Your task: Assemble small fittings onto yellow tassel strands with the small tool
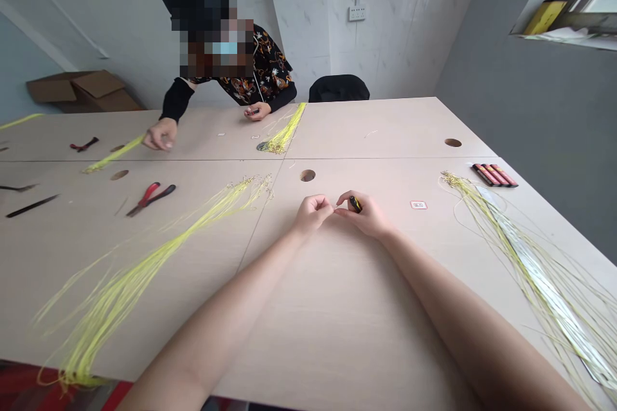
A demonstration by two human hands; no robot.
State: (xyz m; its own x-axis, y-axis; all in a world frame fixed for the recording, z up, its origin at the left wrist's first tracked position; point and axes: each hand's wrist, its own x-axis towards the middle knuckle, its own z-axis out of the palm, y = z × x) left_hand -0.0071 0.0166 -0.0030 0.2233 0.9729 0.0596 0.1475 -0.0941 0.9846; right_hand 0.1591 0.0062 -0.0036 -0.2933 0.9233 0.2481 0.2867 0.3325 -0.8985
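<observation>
Head view: one black-and-yellow cylinder (355, 204) is held in the right hand (339, 206); the left hand (331, 206) is pinched narrow beside it. One yellow bundle (159, 254) is laid to the tabletop's (357, 314) near edge; four red-black sticks (495, 175) are lined by the right edge.

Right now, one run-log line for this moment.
left hand: fingertips pinched, near right | right hand: holds small black-yellow tool | left: pliers, yellow strands | right: red-black sticks
</observation>
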